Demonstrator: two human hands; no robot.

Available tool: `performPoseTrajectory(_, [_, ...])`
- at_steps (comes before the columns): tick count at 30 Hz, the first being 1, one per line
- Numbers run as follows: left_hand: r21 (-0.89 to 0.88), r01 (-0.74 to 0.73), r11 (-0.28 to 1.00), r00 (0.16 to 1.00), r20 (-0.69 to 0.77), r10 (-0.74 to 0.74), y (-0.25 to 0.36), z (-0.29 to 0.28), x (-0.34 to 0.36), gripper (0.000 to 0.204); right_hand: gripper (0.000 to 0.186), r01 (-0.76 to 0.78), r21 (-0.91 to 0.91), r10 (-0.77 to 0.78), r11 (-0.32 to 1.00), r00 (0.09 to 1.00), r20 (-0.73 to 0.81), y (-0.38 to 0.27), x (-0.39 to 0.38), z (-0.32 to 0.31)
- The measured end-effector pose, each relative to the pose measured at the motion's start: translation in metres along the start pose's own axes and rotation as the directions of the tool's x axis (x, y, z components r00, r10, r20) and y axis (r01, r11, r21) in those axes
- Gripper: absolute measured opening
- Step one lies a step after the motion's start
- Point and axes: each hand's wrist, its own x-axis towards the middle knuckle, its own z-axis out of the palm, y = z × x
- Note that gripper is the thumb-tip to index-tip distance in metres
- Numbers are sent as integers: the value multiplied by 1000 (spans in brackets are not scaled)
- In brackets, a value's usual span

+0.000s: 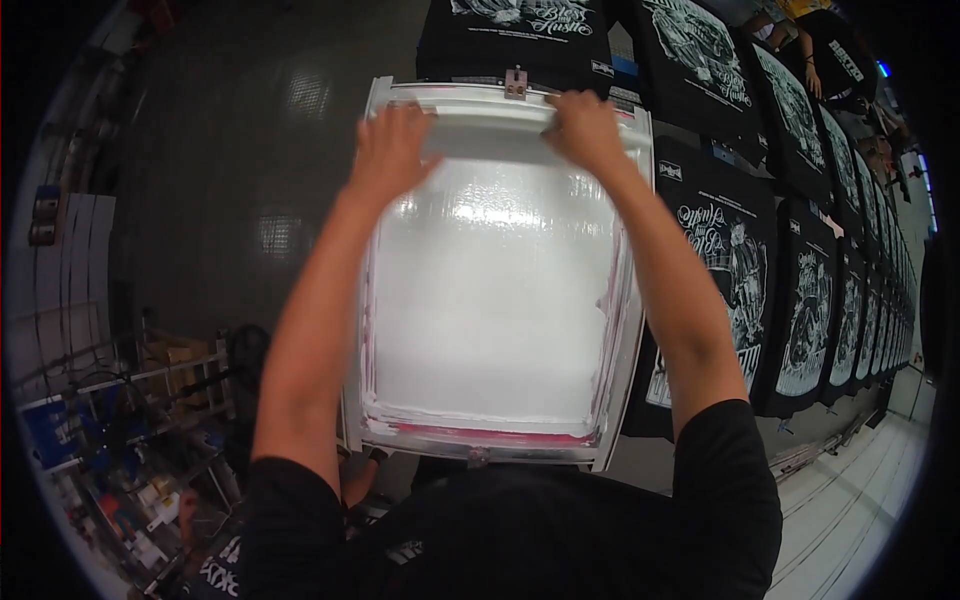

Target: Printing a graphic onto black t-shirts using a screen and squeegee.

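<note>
A screen printing frame (632, 330) with pale rails lies in front of me, its mesh (490, 300) coated with wet white ink. Pinkish-red streaks and thick white smears run along the mesh's edges. Across the far end of the frame is a pale bar, a squeegee (490, 130) by its look. My left hand (395, 150) is at the bar's left end, fingers over it and thumb out toward the mesh, slightly blurred. Around the right end my right hand (588, 130) is closed, fingers bent. A metal clamp (515, 84) sits at the middle of the far rail.
Black printed T-shirts (735, 270) lie on boards in long rows to the right; another shirt (510, 35) is beyond the frame. A metal cart (140, 450) with tools and containers stands lower left. Another person's arm (808, 65) shows at the far right. Grey floor (230, 130) stretches left.
</note>
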Motion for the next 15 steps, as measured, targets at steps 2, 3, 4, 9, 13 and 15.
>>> performPoseTrajectory(2, [67, 51, 996, 992, -117, -43, -33, 7, 40, 62, 40, -132, -106, 152, 985, 967, 206, 33, 10, -27])
performPoseTrajectory(3, [56, 40, 998, 993, -111, -34, -36, 9, 47, 62, 39, -169, -101, 190, 980, 943, 273, 48, 0, -33])
performPoseTrajectory(4, [39, 100, 994, 990, 100, -103, -37, 10, 52, 63, 39, -204, -98, 225, 974, 913, 340, 63, -9, -35])
performPoseTrajectory(9, [14, 88, 996, 940, 329, -88, -26, 44, -32, 56, 28, -75, -46, 81, 996, 989, 126, 33, -119, 26])
performPoseTrajectory(13, [-103, 27, 994, 951, 308, 6, 24, 4, -143, 40, 29, -73, 50, 61, 996, 974, 218, -21, -225, -6])
performPoseTrajectory(15, [-244, 25, 970, 968, 248, 38, 36, -31, -187, 36, 31, -76, 96, 49, 992, 963, 265, -33, -257, -42])
